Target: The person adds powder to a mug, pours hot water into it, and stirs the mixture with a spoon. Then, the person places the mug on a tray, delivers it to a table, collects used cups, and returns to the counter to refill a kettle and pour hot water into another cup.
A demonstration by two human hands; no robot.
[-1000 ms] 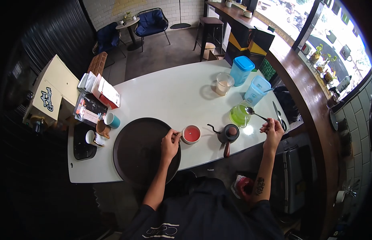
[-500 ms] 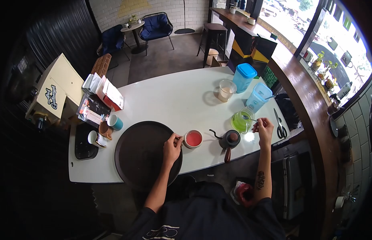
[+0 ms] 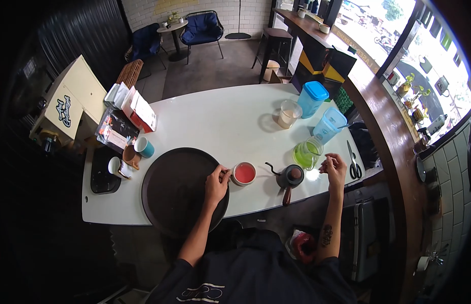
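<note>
My left hand (image 3: 216,183) has its fingers closed at the handle side of a small cup (image 3: 244,174) of red liquid. The wrist passes over a large round dark tray (image 3: 172,187) that overhangs the table's near edge. My right hand (image 3: 335,171) is raised beside a clear pitcher (image 3: 307,153) of bright green liquid, its fingers curled together; anything between them is too small to make out. Between the hands stands a dark gooseneck kettle (image 3: 290,176) with a wooden handle. Black scissors (image 3: 354,161) lie right of my right hand.
A lidded blue container (image 3: 313,99), an open blue container (image 3: 331,125) and a clear cup (image 3: 289,114) stand at the back right of the white table (image 3: 210,119). Several cups, including a teal one (image 3: 144,147), and a menu card (image 3: 116,133) are at the left.
My right hand has shifted slightly lower beside the pitcher. The spoon it held in the green liquid no longer shows clearly. My left hand stays at the cup; the view has shifted slightly.
</note>
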